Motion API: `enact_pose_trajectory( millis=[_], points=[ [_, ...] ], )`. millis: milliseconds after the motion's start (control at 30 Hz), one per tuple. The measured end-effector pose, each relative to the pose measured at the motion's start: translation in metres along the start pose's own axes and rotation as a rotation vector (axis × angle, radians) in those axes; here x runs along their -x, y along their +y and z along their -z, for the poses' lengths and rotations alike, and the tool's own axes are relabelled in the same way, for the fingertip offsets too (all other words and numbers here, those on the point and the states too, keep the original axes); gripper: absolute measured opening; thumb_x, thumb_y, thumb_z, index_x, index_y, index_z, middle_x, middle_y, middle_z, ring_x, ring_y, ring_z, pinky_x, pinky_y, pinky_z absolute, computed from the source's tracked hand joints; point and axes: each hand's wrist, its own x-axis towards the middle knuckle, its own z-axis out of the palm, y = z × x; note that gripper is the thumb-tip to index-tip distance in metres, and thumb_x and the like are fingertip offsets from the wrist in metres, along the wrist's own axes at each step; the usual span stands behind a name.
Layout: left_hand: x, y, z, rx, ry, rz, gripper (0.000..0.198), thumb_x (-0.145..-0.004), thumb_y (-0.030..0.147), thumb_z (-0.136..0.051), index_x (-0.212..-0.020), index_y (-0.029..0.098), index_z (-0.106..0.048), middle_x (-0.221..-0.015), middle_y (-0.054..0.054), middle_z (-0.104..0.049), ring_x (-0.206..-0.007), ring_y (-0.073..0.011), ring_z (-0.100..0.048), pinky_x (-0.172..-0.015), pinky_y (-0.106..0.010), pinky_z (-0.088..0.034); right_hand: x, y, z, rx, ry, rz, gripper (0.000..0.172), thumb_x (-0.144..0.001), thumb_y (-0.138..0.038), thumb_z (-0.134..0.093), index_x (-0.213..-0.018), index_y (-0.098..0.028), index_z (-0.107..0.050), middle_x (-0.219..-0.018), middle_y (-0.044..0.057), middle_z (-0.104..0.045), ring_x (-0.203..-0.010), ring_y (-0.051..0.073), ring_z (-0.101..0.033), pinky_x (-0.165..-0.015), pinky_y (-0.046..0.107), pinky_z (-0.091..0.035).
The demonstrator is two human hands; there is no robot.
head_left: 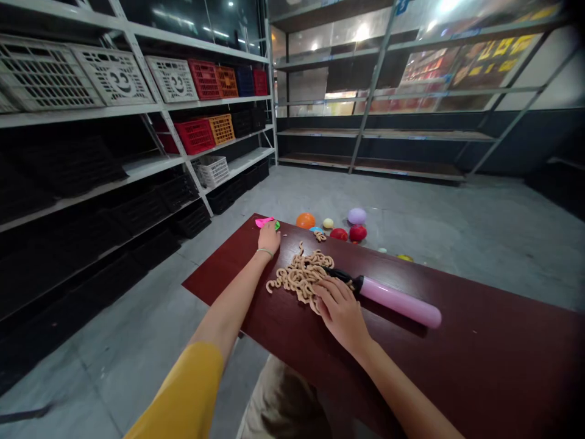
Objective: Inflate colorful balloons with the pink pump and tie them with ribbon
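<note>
My left hand (269, 236) reaches to the far left corner of the table, its fingers stretched over a flat bright pink balloon (264, 222) and a green balloon (277, 225). The fingertips partly hide the green one. My right hand (342, 310) lies with fingers extended and slightly bent at the near right edge of a pile of tan, curly, cord-like pieces (299, 275). Right behind it is a hand pump with a pink barrel (400, 302) and a black end (340, 275), which reaches into the pile. A small tan clump (320, 236) sits by the far edge.
The dark red table (461, 353) extends to the right. On the grey floor beyond lie inflated balloons, among them an orange one (305, 221), a purple one (357, 216) and a red one (358, 233). Shelving with plastic crates (194, 135) stands left, and more shelving (320, 132) behind.
</note>
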Motion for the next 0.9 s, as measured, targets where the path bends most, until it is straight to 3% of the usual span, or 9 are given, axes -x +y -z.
enact_pose_trajectory(
  millis=[167, 333, 433, 533, 700, 900],
  points=[
    [-0.005, 0.005, -0.012, -0.068, -0.030, 0.088, 0.029, -0.088, 0.011, -0.049, -0.113, 0.010, -0.064, -0.120, -0.024, -0.061, -0.124, -0.0361, -0.050, -0.103, -0.053, -0.034, 0.001, 0.003, -0.001, 0.023, -0.006, -0.061, 0.029, -0.090, -0.014, -0.051, -0.116, -0.021, -0.062, -0.120, 0.008, -0.064, -0.123, 0.025, -0.050, -0.107, 0.046, -0.042],
    [0.012, 0.028, -0.007, -0.027, -0.096, 0.036, 0.021, -0.089, 0.016, -0.050, -0.104, 0.017, -0.066, -0.108, -0.017, -0.067, -0.109, -0.0297, -0.059, -0.095, -0.041, -0.040, 0.000, 0.004, -0.001, 0.010, -0.022, -0.102, 0.029, -0.090, -0.015, -0.051, -0.115, -0.020, -0.063, -0.120, 0.009, -0.064, -0.124, 0.025, -0.049, -0.106, 0.046, -0.042],
    [0.027, 0.049, 0.000, 0.227, -0.067, 0.021, 0.018, -0.090, 0.022, -0.053, -0.103, 0.021, -0.065, -0.095, -0.009, -0.070, -0.090, -0.0228, -0.065, -0.082, -0.031, -0.044, 0.000, 0.002, 0.002, -0.042, -0.011, -0.140, 0.028, -0.090, -0.016, -0.050, -0.114, -0.020, -0.064, -0.117, 0.009, -0.064, -0.123, 0.025, -0.049, -0.106, 0.046, -0.041],
    [0.042, 0.075, 0.006, 0.725, -0.032, 0.083, 0.014, -0.087, 0.028, -0.059, -0.096, 0.019, -0.065, -0.083, -0.005, -0.067, -0.075, -0.0175, -0.062, -0.071, -0.026, -0.045, -0.003, 0.004, 0.007, -0.141, 0.040, -0.212, 0.025, -0.091, -0.017, -0.049, -0.110, -0.022, -0.065, -0.111, 0.008, -0.065, -0.116, 0.024, -0.053, -0.104, 0.045, -0.042],
    [0.070, 0.130, 0.013, 1.300, -0.303, 0.163, 0.026, -0.085, 0.042, -0.062, -0.094, 0.017, -0.059, -0.066, 0.001, -0.059, -0.054, -0.0115, -0.055, -0.055, -0.022, -0.045, -0.012, 0.028, 0.027, -0.264, 0.194, -0.413, 0.016, -0.092, -0.026, -0.048, -0.094, -0.021, -0.062, -0.096, 0.008, -0.065, -0.096, 0.023, -0.058, -0.090, 0.042, -0.047],
    [0.102, 0.186, 0.003, 1.492, -0.598, 0.210, 0.032, -0.083, 0.042, -0.065, -0.101, 0.018, -0.056, -0.058, 0.006, -0.050, -0.042, -0.0077, -0.048, -0.043, -0.018, -0.039, -0.007, 0.078, 0.075, -0.281, 0.252, -0.471, 0.019, -0.092, -0.033, -0.051, -0.105, -0.023, -0.060, -0.098, 0.005, -0.067, -0.089, 0.019, -0.061, -0.083, 0.035, -0.051]
  ],
)
